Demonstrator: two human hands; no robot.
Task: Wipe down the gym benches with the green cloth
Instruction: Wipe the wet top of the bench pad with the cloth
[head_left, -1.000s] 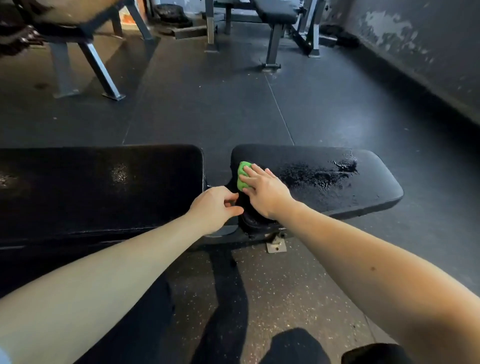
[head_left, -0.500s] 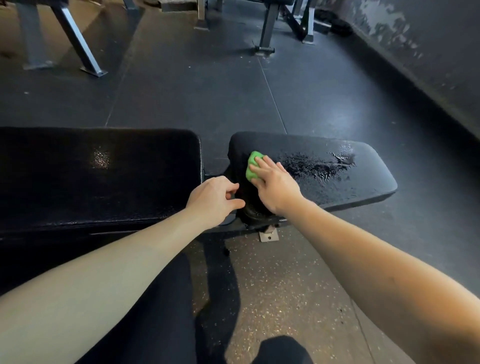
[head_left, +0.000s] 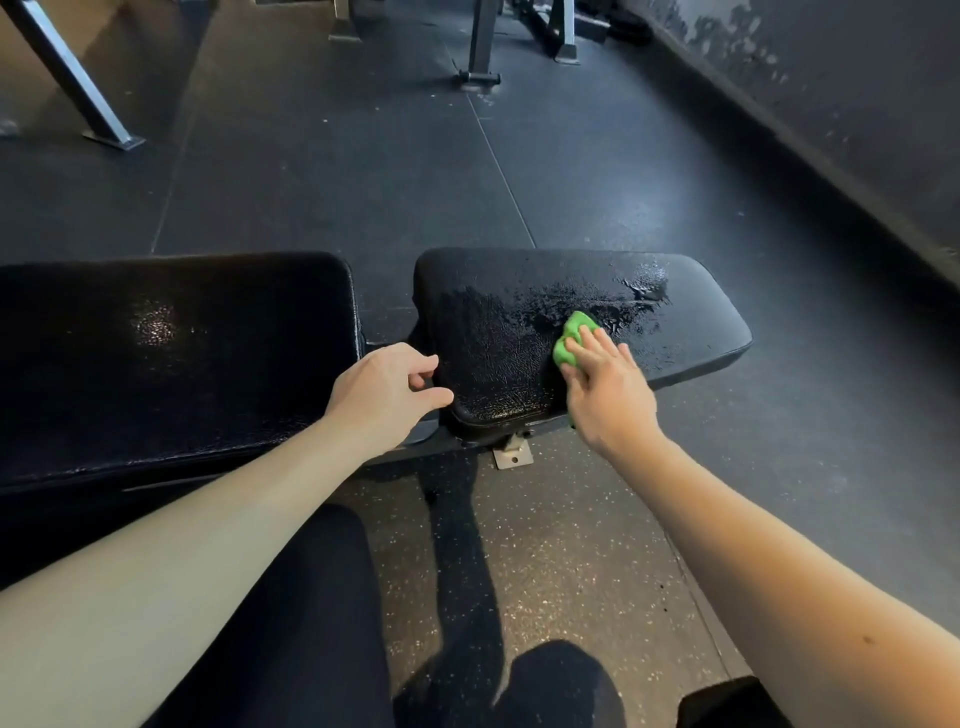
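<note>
The worry here is the puddle: a streak of liquid (head_left: 641, 291) sits toward the far right of the seat pad (head_left: 711, 338), just beyond the green cloth (head_left: 571, 335). A wad that small may only smear it about, or push it over the edge onto the floor (head_left: 779, 441). Most of the cloth hides under the right hand (head_left: 608, 389), whose fingers lie fairly straight over it and press it down near the middle of the pad. On wet, slick vinyl it could squirt out sideways. The left hand (head_left: 387, 392) is loosely curled and holds nothing, by the pad's near left corner — whether it touches, I cannot tell. The cloth itself is bright green and crumpled, a lump rather than a flat sheet. The long pad (head_left: 171, 364) to the left shines in places.
</note>
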